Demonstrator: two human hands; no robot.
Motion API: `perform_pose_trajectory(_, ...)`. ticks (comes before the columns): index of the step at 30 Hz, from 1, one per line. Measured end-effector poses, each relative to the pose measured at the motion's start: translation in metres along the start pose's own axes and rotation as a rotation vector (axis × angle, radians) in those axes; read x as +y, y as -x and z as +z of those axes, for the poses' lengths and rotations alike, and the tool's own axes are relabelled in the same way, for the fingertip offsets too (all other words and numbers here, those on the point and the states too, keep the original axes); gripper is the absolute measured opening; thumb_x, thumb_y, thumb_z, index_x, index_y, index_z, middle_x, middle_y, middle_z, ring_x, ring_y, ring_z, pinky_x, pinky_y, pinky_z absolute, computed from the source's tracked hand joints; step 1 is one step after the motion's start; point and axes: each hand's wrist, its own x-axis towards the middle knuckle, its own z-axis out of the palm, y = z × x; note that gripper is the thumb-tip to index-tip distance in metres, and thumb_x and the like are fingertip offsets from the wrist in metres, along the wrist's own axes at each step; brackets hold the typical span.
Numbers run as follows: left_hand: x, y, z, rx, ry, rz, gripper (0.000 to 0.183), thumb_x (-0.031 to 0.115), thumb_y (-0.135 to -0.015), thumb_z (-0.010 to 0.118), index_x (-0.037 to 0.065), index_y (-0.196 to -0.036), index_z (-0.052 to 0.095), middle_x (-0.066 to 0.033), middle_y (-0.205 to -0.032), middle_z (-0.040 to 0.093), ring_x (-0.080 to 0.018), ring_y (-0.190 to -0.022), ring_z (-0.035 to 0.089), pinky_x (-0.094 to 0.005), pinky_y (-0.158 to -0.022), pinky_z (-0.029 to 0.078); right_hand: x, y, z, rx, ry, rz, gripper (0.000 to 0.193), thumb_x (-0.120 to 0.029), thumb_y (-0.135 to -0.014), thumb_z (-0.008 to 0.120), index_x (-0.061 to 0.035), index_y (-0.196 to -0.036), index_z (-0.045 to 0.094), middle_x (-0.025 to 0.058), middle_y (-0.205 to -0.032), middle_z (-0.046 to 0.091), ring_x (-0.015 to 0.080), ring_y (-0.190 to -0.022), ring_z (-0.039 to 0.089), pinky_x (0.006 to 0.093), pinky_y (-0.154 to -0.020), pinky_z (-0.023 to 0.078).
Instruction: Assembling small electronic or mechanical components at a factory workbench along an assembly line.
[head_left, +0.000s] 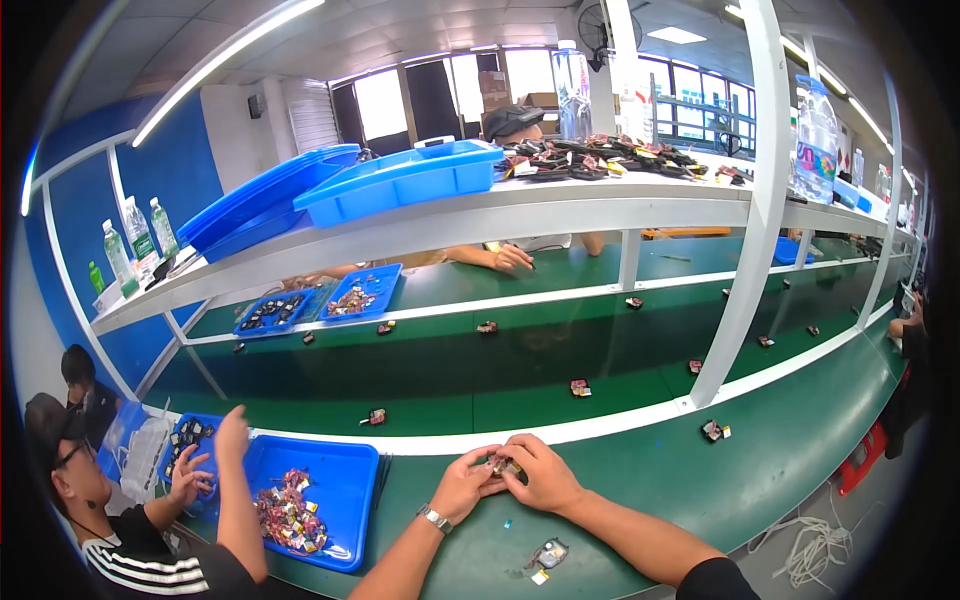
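Observation:
Over the green bench, my left hand (pixel 463 485) and my right hand (pixel 546 478) meet, fingers closed around a small electronic assembly (pixel 508 467). Fingers cover most of it, so its details are hidden. A metal-band watch (pixel 435 518) is on my left wrist. Between my forearms a small dark-framed electronic module (pixel 550 552) with a yellow-and-white tag lies on the bench. To the left, a blue tray (pixel 352 540) holds a pile of small parts with red wires (pixel 292 512). Another module (pixel 715 431) lies farther right on the bench.
A green conveyor belt (pixel 530 365) carrying several spaced modules runs beyond a white rail. White posts (pixel 745 250) hold a shelf with blue trays (pixel 400 185) and dark parts. A co-worker (pixel 140 560) reaches close on my left; another person's hand (pixel 512 258) is across.

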Motion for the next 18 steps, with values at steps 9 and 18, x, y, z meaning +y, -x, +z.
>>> perform_pose_trajectory(9,-0.002,0.0,-0.004,-0.05,0.023,0.002,0.039,0.005,-0.097,0.048,0.001,-0.136,0.041,-0.0121,-0.116,0.061,-0.0215,-0.107,0.061,-0.0426,-0.099,0.052,0.012,-0.001,-0.008,-0.059,0.141,-0.193,0.043,-0.005,-0.077,0.066,-0.0104,-0.12,0.062,0.0123,-0.117,0.056,0.0263,-0.092,0.06,0.0357,-0.078,0.052)
perform_pose_trajectory(18,-0.009,-0.003,-0.008,0.031,-0.057,0.09,0.033,0.003,-0.098,0.046,0.001,-0.131,0.043,-0.0148,-0.116,0.062,-0.0225,-0.107,0.062,-0.0419,-0.097,0.052,0.01,-0.004,-0.011,-0.181,0.22,-0.215,0.03,-0.01,-0.082,0.064,-0.0095,-0.112,0.061,0.0107,-0.122,0.054,0.0286,-0.1,0.058,0.0394,-0.083,0.05)
